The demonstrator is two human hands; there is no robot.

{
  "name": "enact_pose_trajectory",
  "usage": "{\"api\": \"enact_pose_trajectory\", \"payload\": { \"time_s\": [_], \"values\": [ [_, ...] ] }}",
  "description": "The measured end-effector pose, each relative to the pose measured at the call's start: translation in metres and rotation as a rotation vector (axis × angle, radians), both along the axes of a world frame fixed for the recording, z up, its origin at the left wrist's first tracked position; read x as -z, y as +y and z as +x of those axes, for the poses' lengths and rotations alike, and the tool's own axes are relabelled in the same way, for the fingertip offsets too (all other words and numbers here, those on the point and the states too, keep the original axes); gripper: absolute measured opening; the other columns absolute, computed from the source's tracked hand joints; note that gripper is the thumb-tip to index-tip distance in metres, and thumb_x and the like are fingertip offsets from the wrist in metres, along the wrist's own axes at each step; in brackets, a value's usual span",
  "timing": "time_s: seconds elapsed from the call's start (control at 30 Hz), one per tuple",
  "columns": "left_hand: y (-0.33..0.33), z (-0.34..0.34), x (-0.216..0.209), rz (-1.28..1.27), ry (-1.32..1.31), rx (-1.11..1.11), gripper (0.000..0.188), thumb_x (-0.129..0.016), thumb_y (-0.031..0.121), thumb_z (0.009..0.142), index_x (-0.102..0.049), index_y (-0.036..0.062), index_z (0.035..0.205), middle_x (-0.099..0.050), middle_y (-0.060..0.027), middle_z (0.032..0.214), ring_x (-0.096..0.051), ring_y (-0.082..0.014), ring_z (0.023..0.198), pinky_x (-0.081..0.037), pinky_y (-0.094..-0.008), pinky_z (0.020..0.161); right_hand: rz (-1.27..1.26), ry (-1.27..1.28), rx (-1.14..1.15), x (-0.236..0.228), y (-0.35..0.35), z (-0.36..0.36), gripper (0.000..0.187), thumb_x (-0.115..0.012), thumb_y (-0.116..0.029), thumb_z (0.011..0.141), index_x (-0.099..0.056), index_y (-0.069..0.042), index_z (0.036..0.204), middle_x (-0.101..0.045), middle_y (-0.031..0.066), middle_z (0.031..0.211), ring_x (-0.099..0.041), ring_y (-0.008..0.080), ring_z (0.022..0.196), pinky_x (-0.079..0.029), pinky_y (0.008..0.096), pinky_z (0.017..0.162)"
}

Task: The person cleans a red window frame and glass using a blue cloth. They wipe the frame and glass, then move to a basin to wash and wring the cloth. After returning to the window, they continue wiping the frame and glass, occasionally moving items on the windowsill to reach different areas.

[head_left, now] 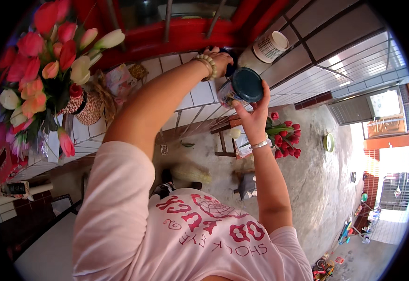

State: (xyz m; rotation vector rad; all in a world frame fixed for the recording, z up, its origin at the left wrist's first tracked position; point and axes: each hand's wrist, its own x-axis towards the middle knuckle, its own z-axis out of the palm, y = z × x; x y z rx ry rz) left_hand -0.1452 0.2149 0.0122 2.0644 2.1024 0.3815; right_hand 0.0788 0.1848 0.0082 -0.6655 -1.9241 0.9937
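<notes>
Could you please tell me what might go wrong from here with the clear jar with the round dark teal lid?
The clear jar with the round dark teal lid appears held by the bare right hand alone, so it might slip and drop, perhaps onto the grey concrete floor. The white cylindrical container with a dark grid pattern is close by, so moving the jar could knock it.

- One fisheye view, worn on the head, looking down toward the left hand (222, 61) and right hand (254, 121).
- Shirt (204, 229) very near; tiled ledge (201, 93) farther; floor (312, 140) beyond.
</notes>
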Motion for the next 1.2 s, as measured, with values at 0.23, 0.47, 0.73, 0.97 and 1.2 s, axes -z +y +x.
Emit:
{"api": "enact_pose_trajectory", "payload": {
  "time_s": [0.23,0.47,0.73,0.97,1.2],
  "values": [
    [-0.076,-0.029,0.009,0.068,-0.078,0.177,0.043,-0.051,-0.012,0.071,-0.065,0.0111,0.104,-0.057,-0.0048,0.131,-0.047,-0.0280,0.122,-0.036,-0.0381,0.105,0.043,-0.031,0.053,-0.002,0.002,0.000,0.091,-0.081,-0.014,0.070,-0.029,-0.006,0.144,-0.052,0.0143,0.129,-0.058,0.0227,0.112,-0.050,0.0347,0.089],
    [-0.106,-0.049,-0.010,-0.008,-0.087,0.115,0.042,-0.051,-0.011,0.071,-0.064,0.0112,0.105,-0.061,-0.0076,0.124,-0.049,-0.0305,0.120,-0.039,-0.0391,0.103,0.043,-0.006,0.016,-0.005,0.003,0.000,0.090,-0.081,-0.013,0.070,-0.030,-0.004,0.144,-0.049,0.0146,0.131,-0.055,0.0235,0.116,-0.051,0.0350,0.088],
    [-0.138,-0.045,-0.050,0.582,-1.104,-0.298,0.046,-0.054,-0.003,0.081,-0.057,0.0097,0.125,-0.066,-0.0078,0.098,-0.064,-0.0141,0.081,-0.052,-0.0255,0.069,0.005,0.056,-0.017,-0.021,0.012,-0.022,0.090,-0.082,-0.015,0.070,-0.030,-0.002,0.142,-0.051,0.0177,0.128,-0.055,0.0254,0.115,-0.050,0.0360,0.090],
    [-0.181,-0.044,-0.039,0.899,-1.794,-0.402,0.039,-0.053,0.005,0.090,-0.051,0.0031,0.129,-0.062,-0.0114,0.114,-0.063,-0.0196,0.100,-0.052,-0.0308,0.086,0.119,0.014,-0.015,-0.033,0.025,-0.085,0.088,-0.082,-0.020,0.070,-0.032,0.002,0.139,-0.056,0.0221,0.124,-0.057,0.0306,0.112,-0.046,0.0355,0.094],
    [-0.206,-0.028,-0.036,0.717,-1.416,-0.528,0.047,-0.064,0.014,0.082,-0.052,0.0026,0.126,-0.063,-0.0103,0.107,-0.062,-0.0159,0.085,-0.052,-0.0304,0.078,0.387,-0.029,0.210,-0.026,0.045,-0.110,0.085,-0.080,-0.015,0.067,-0.035,0.001,0.137,-0.054,0.0244,0.121,-0.055,0.0405,0.109,-0.046,0.0415,0.094]
  ]
}}
